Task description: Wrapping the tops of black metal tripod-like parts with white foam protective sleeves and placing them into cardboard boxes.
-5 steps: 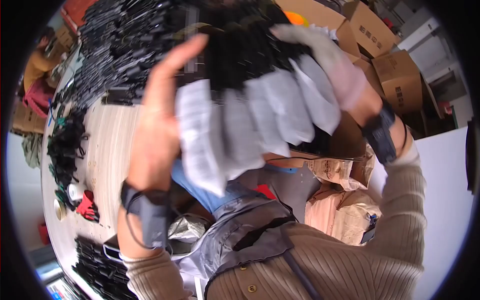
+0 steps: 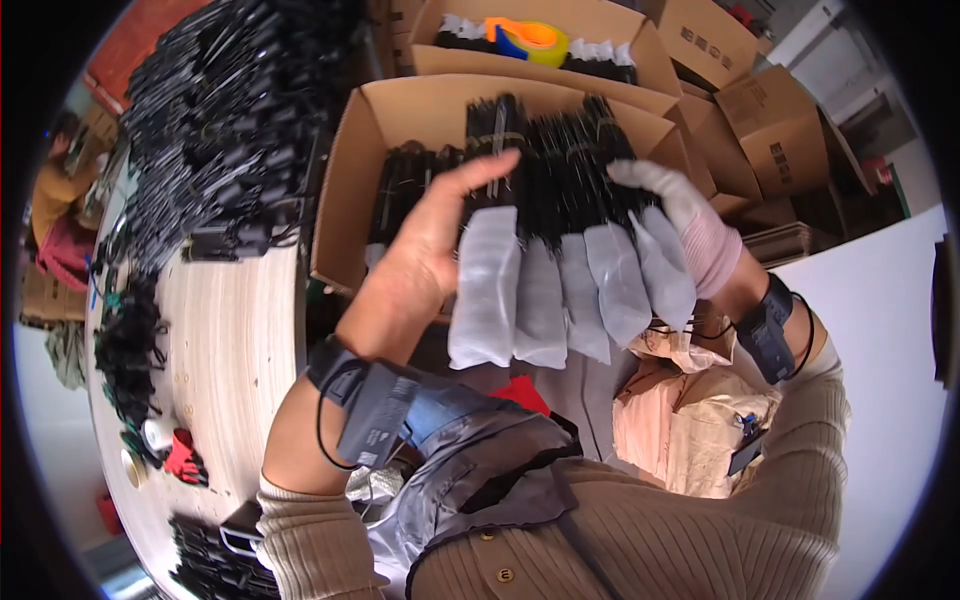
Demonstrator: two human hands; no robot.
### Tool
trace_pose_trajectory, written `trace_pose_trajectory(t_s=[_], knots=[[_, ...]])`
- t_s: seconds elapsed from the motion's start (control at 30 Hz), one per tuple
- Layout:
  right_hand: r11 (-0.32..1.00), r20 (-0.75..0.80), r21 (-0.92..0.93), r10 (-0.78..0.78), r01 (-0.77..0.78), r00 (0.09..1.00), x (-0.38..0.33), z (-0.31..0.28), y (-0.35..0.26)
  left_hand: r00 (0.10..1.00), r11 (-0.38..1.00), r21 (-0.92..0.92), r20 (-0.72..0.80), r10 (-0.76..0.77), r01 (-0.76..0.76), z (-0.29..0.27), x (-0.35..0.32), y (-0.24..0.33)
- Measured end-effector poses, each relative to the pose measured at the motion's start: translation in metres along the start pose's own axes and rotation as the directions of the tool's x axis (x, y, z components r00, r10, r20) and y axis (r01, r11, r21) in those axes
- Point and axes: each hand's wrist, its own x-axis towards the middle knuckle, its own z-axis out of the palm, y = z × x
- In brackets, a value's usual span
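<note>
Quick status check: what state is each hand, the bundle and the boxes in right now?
left hand: bare, pressed flat against the bundle's side
right hand: gloved, gripping the bundle's other side
bundle of black rods: held upright over the box, ends in white sleeves
nearest cardboard box: open, partly filled with black rods
far cardboard box: open, tape roll lying on top

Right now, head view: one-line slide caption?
Bare left hand and gloved right hand hold a bundle of bagged black items over an open cardboard box.
</note>
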Motion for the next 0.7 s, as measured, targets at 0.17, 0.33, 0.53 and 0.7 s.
trace_pose_trajectory(t_s=[0.17, 0.33, 0.53, 0.7], knots=[[0.984, -0.066, 0.097, 0.157, -0.150, 0.985, -0.019, -0.017, 0.015, 0.987, 0.985, 0.085, 0.035, -0.157, 0.153, 0.006, 0.064, -0.028], [0.595, 0.066, 0.407, 0.738, -0.693, 0.672, -0.003, -0.035, 0.051, 0.987, 0.686, 0.716, -0.163, -0.011, 0.126, -0.028, 0.129, -0.034], [0.515, 0.648, -0.731, 0.320, 0.447, 0.692, -0.009, -0.075, 0.145, 0.946, -0.543, 0.775, -0.275, 0.170, 0.323, -0.058, 0.155, -0.026], [0.410, 0.149, -0.900, 0.609, -0.149, 0.779, 0.050, -0.031, 0.089, 1.000, -0.854, 0.520, 0.001, -0.015, -0.014, -0.060, 0.149, -0.005]])
